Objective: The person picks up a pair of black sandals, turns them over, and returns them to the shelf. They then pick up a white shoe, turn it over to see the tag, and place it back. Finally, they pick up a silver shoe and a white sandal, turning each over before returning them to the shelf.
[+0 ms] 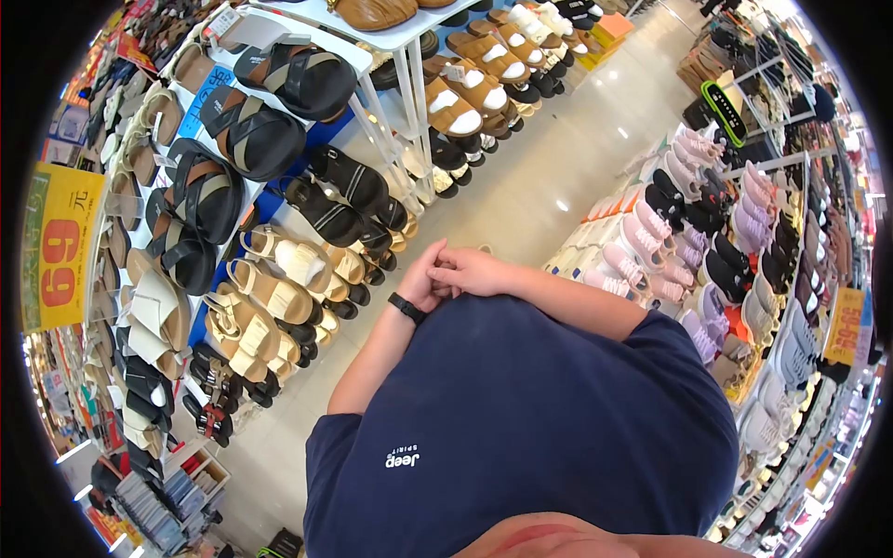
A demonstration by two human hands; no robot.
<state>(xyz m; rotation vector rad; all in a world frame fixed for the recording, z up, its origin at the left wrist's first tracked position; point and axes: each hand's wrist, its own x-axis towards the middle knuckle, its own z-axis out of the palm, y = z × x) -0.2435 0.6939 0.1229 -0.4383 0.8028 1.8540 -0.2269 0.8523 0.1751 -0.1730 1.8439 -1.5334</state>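
My left hand (423, 279), with a black band (406, 308) on its wrist, meets my right hand (468, 271) in front of my belly. The two hands are clasped, the right fingers lying across the left hand. Both are closed, and no object shows in them. Part of the fingers is hidden where they overlap. Below them is my dark blue T-shirt (521, 409). Nearest on the left are beige sandals (279, 293) and black sandals (321, 212) on a rack; pink sneakers (642, 232) stand to the right.
A shiny floor aisle (530, 158) runs between the shoe displays. A white table (381, 33) on thin legs stands ahead, with brown sandals (456, 102) beside it. A yellow price sign (61, 246) hangs at left. White shoe boxes (577, 246) are stacked at right.
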